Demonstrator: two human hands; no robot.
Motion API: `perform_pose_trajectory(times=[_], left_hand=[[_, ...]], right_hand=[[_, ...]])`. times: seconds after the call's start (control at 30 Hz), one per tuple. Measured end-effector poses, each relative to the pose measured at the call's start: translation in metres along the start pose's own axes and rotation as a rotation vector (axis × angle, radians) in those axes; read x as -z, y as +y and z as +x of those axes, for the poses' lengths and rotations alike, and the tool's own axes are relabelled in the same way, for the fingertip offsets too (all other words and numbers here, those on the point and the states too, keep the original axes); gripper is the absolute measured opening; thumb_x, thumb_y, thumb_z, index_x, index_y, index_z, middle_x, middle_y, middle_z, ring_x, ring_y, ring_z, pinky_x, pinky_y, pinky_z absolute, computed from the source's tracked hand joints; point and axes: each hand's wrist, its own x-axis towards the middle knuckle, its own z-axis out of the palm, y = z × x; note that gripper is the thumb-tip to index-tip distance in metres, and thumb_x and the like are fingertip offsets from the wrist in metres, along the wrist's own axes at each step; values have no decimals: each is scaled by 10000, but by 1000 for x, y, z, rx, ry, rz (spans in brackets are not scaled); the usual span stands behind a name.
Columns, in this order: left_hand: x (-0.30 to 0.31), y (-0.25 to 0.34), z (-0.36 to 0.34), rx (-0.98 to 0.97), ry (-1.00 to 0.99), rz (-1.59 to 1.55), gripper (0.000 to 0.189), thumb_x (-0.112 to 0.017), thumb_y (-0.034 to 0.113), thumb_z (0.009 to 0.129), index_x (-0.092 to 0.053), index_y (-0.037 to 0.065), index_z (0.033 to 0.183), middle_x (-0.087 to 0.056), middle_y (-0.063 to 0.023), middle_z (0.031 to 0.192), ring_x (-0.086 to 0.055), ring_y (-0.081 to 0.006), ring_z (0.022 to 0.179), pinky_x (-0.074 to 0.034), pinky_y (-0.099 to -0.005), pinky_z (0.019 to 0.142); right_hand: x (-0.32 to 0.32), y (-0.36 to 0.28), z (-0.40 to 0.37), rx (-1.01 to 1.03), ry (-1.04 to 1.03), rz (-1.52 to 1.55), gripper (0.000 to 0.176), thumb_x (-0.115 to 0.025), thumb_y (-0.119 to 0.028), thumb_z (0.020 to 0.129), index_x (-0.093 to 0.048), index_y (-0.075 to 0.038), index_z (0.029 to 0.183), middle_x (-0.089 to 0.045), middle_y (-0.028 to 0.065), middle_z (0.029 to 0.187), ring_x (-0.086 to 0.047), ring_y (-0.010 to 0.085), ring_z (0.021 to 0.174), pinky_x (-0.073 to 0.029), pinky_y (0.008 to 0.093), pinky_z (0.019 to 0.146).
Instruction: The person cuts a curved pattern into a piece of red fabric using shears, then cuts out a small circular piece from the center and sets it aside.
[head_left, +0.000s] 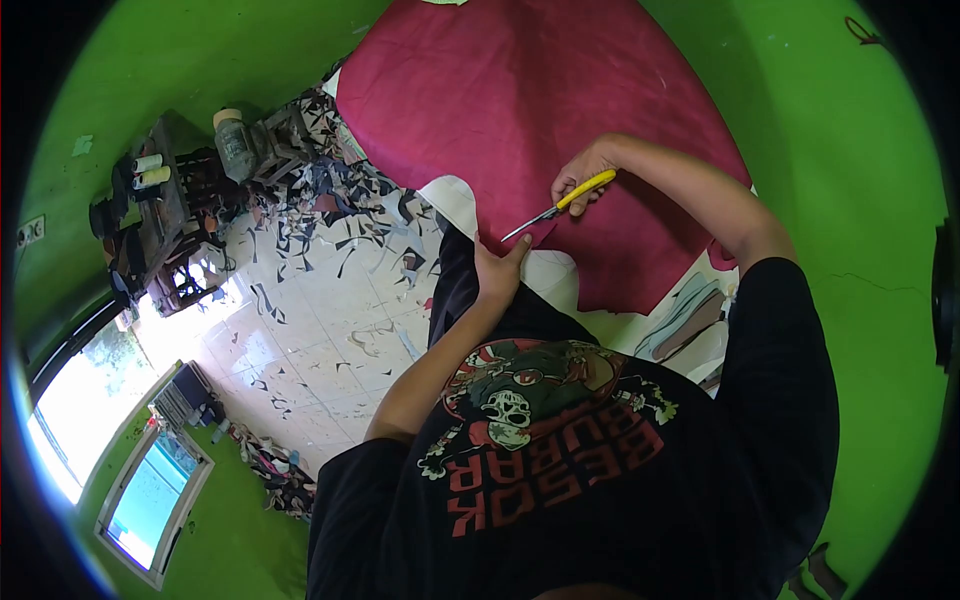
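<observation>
Closest to the camera is a black T-shirt [540, 480] with a skull print. Just past it, the left hand [497, 268] seems to pinch the edge of the red sheet [540, 80], thumb on top; the right hand [577, 172], wrapped round yellow-handled scissors [590, 187], is farther out and to its right. The sheet spreads beyond both. Honestly, those blade tips sit right by the left thumb, so a slip could nick it. Left of that hand, dark scraps [268, 305] litter the tile floor [325, 365]; green walls [830, 180] around.
</observation>
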Motion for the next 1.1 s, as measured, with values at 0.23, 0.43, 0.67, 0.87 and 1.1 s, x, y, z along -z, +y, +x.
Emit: perform_pose_trajectory(times=[0.23, 0.43, 0.67, 0.87, 1.1], left_hand=[[15, -20, -2, 171, 16, -221, 619, -789, 54, 817, -381, -53, 1271, -570, -194, 1231, -584, -225, 1126, -458, -322, 993], [24, -10, -2, 196, -33, -336, 523, -726, -49, 840, -369, -20, 1221, -591, -178, 1172, -621, -199, 1073, -501, -309, 952], [24, -16, -3, 120, -20, -291, 532, -709, -58, 840, -345, -6, 1225, -615, -178, 1112, -649, -186, 994, -524, -279, 879], [30, -17, -5, 74, -74, -205, 508, -700, -58, 850, -347, 8, 1209, -634, -160, 1062, -659, -147, 923, -531, -253, 796], [26, -15, -4, 39, -61, -230, 507, -682, -72, 861, -340, 5, 1227, -631, -154, 1059, -657, -163, 947, -529, -266, 821]], right_hand=[[0, -5, 1, -4, 15, -54, 499, -805, -358, 826, -586, -83, 1181, -549, -48, 756, -503, 55, 593, -402, 234, 494], [-3, -10, 0, -34, 16, -50, 520, -814, -342, 818, -586, -68, 1197, -552, -47, 756, -491, 59, 589, -395, 237, 490], [6, -3, 9, -23, -6, -55, 506, -832, -296, 804, -598, -56, 1184, -576, -47, 766, -491, 52, 576, -389, 237, 478], [8, -13, 9, -60, -47, -48, 492, -834, -304, 805, -603, -60, 1165, -568, -50, 749, -487, 47, 556, -387, 240, 469], [4, -16, 12, -90, -36, -83, 513, -841, -317, 798, -592, -59, 1165, -561, -50, 744, -473, 50, 549, -381, 238, 470]])
